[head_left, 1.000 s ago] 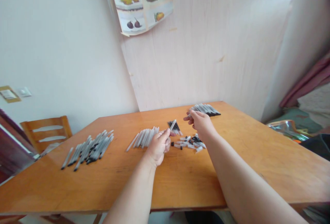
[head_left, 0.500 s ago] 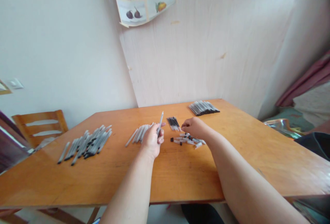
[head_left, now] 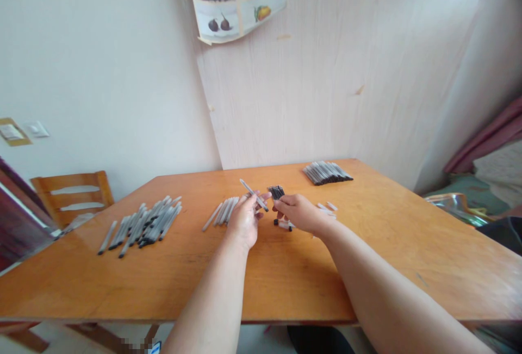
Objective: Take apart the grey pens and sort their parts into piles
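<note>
My left hand (head_left: 244, 222) is closed round a clear-barrelled pen (head_left: 249, 189), which slants with its black end toward my right hand. The fingers of my right hand (head_left: 300, 212) are pinched together just right of that black end; what they hold, if anything, is hidden. Behind those fingertips lies a small bundle of thin, dark pen parts (head_left: 277, 191). Loose white and black pen caps (head_left: 283, 225) lie under and around my right hand, partly covered by it. Left of my left hand is a row of whitish pen barrels (head_left: 222, 211).
A large heap of pens with black ends (head_left: 149, 223) covers part of the wooden table (head_left: 310, 289) on the left. Another neat stack of pens (head_left: 327, 173) sits at the back right. Beyond the table's left edge stands a wooden chair (head_left: 73, 193). A wall rises behind.
The pen in my left hand has turned from nearly upright to slanting, its black end now showing. My right hand has moved left from over the caps, close to the pen. The view has shifted slightly.
</note>
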Motion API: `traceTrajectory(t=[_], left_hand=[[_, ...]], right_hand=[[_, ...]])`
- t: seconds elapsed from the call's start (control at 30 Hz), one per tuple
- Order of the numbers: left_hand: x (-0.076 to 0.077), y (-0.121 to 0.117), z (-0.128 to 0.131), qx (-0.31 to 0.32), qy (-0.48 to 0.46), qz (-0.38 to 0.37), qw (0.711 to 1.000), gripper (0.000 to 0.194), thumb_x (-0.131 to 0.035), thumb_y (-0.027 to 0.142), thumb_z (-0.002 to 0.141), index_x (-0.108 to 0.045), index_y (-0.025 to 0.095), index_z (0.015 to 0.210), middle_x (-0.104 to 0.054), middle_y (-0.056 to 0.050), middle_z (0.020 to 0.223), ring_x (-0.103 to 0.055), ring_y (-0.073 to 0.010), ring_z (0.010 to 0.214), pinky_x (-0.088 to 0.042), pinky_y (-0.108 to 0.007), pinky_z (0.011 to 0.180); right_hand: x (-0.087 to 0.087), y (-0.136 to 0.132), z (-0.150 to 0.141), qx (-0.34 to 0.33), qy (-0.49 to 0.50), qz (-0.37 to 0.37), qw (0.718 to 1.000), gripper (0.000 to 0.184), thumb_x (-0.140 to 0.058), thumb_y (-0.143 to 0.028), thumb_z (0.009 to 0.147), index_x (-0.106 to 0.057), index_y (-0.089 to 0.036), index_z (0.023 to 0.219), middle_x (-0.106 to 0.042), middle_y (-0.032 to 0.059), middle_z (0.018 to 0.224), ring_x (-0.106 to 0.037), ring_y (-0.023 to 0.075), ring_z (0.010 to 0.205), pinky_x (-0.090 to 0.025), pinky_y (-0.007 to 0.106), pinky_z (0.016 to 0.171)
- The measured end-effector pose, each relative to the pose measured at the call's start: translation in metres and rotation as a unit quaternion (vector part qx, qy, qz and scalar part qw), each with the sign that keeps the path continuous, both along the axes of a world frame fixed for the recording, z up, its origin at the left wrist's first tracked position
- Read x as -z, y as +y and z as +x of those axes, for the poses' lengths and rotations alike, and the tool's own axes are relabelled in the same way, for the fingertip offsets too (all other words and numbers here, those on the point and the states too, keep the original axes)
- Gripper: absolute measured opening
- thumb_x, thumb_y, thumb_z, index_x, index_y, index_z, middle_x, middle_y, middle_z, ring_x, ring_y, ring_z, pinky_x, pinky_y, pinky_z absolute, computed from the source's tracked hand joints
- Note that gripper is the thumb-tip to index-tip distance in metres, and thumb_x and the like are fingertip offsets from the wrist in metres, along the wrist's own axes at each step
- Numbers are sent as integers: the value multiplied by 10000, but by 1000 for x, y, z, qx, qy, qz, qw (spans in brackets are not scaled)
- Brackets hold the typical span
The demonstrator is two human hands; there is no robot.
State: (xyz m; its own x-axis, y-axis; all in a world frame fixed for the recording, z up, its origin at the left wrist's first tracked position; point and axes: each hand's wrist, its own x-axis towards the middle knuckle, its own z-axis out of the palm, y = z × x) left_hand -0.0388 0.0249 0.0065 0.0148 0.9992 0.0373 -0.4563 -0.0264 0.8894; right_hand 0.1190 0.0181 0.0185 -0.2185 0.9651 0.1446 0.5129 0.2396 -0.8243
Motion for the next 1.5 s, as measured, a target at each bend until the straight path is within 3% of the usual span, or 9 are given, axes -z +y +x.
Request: traceTrajectory(t=[0.17, 0.43, 0.63, 0.8, 0.9, 1.03, 1.17, 1.33, 1.5], left_hand=[[1, -1, 1, 10, -2, 26, 1000, 214, -637, 321, 776, -524, 197, 908, -721, -82, 951, -625, -131, 732, -384, -219, 592], [3, 0, 3, 7, -30, 42, 999, 223, -652, 327, 784, -526, 190, 907, -705, -90, 1010, -623, -125, 743, -381, -216, 597], [5, 0, 6, -23, -40, 35, 998, 253, -681, 342, 756, -515, 184, 864, -713, -76, 925, -619, -117, 706, -384, -222, 625], [5, -1, 8, -50, -41, 36, 997, 260, -689, 346, 751, -509, 183, 845, -710, -59, 877, -602, -100, 686, -389, -219, 645], [5, -1, 8, -46, -51, 40, 997, 264, -687, 350, 752, -504, 183, 844, -707, -59, 883, -606, -103, 694, -403, -229, 664], [7, 1, 8, -46, -51, 41, 997, 287, -693, 362, 745, -497, 186, 858, -705, -63, 883, -623, -120, 720, -406, -234, 659], [7, 2, 8, -50, -55, 41, 996, 288, -694, 364, 747, -502, 187, 866, -704, -61, 885, -619, -116, 725, -410, -232, 664], [8, 2, 9, -44, -54, 42, 997, 295, -693, 377, 751, -504, 185, 872, -703, -71, 903, -626, -124, 735, -422, -244, 674], [8, 1, 9, -45, -58, 45, 996, 312, -705, 384, 739, -505, 187, 876, -704, -74, 895, -632, -138, 756, -437, -259, 687]], right_hand=[[0, -11, -12, -76, 103, -52, 990, 299, -493, -398, 854, -588, -170, 687, -625, 23, 635, -492, 94, 529, -362, 195, 491], [2, -12, -14, -81, 208, -99, 970, 251, -543, -408, 820, -588, -178, 731, -626, 7, 660, -457, 70, 487, -335, 184, 456], [8, -7, -16, -17, 100, 5, 995, 221, -551, -390, 801, -590, -185, 728, -615, -5, 633, -491, 91, 506, -347, 197, 472], [8, -7, -16, 13, 31, 107, 994, 192, -568, -385, 791, -593, -199, 750, -593, -14, 600, -513, 115, 537, -352, 209, 490], [10, -7, -16, 18, 54, 79, 995, 296, -529, -466, 818, -590, -187, 742, -571, -11, 582, -477, 103, 494, -329, 208, 455], [12, -8, -16, -28, 92, 20, 995, 371, -470, -500, 847, -596, -169, 737, -582, 6, 600, -473, 96, 484, -337, 205, 437], [13, -7, -16, 12, 81, 60, 995, 297, -587, -483, 777, -592, -186, 769, -523, -36, 566, -427, 83, 464, -308, 196, 418], [13, -6, -16, -7, 115, 10, 993, 379, -470, -523, 850, -577, -168, 770, -558, -4, 612, -461, 89, 490, -340, 209, 446], [11, -6, -17, 30, 113, 56, 992, 319, -629, -494, 747, -554, -186, 779, -489, -49, 562, -421, 84, 482, -308, 206, 444]])
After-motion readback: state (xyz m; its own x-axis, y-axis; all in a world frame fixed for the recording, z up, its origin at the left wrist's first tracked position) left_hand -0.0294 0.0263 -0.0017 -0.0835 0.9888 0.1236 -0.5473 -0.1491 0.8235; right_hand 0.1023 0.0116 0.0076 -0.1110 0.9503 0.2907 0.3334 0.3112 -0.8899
